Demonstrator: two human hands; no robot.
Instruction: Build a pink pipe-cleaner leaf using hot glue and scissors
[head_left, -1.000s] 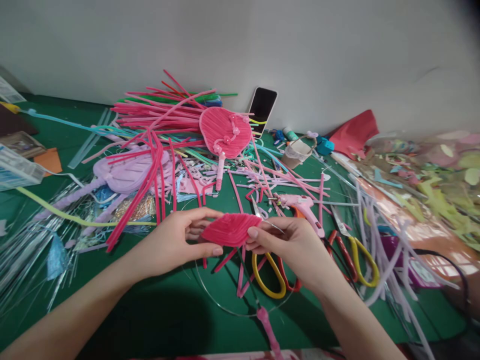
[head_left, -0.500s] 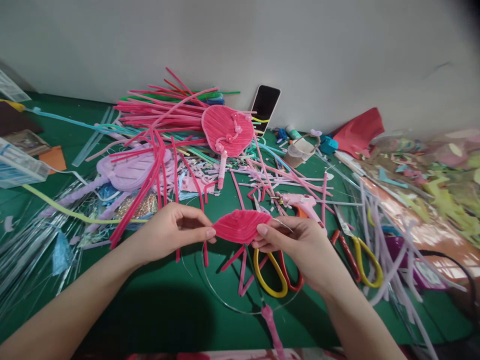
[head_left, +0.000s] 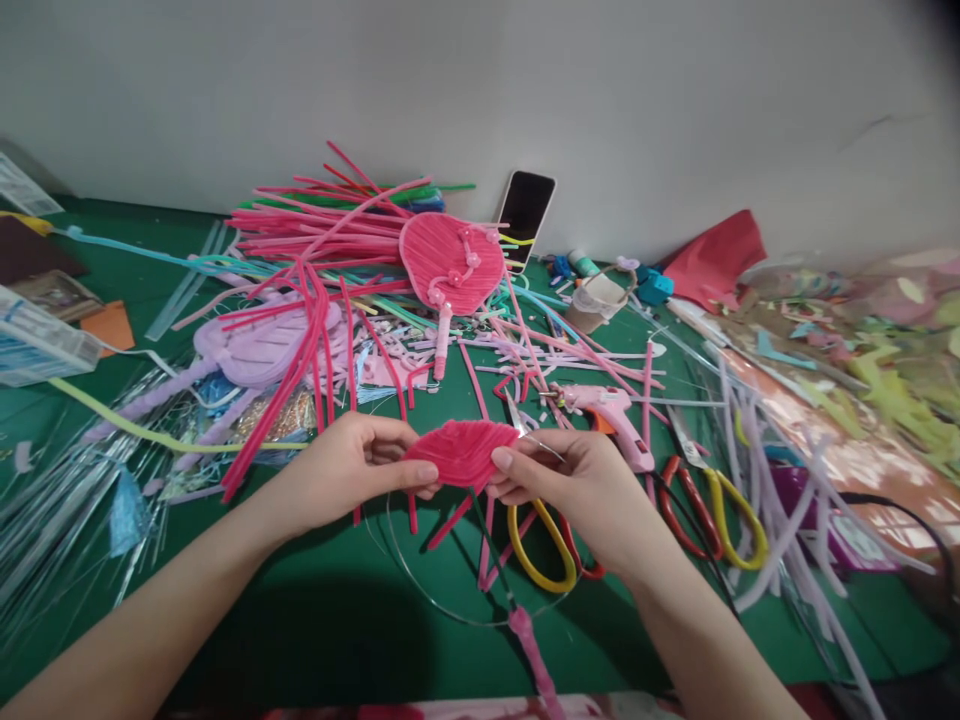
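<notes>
Between my hands is a piece made of red-pink pipe cleaners (head_left: 461, 453) laid side by side, on a thin wire hoop (head_left: 427, 598) with a pink-wrapped handle (head_left: 534, 655) hanging below. My left hand (head_left: 379, 465) pinches its left end, thumb on top. My right hand (head_left: 562, 480) pinches the right end, thumb also on top, and a bit of wire shows above those fingers. Past the piece lies a finished pink fan (head_left: 452, 262) with a beaded strand across it. Yellow-and-red scissors (head_left: 551, 565) lie partly under my right hand.
A pink glue gun (head_left: 604, 405) and second scissors (head_left: 733, 520) lie to the right. Bundles of pink pipe cleaners (head_left: 315, 230) and a lilac fan (head_left: 259, 345) are at the back left. A phone (head_left: 527, 215) leans on the wall. Silver strands (head_left: 82, 520) spread at left.
Both hands and the held piece have shifted slightly left, and the handle below has swung left with them. The grip of both hands is the same.
</notes>
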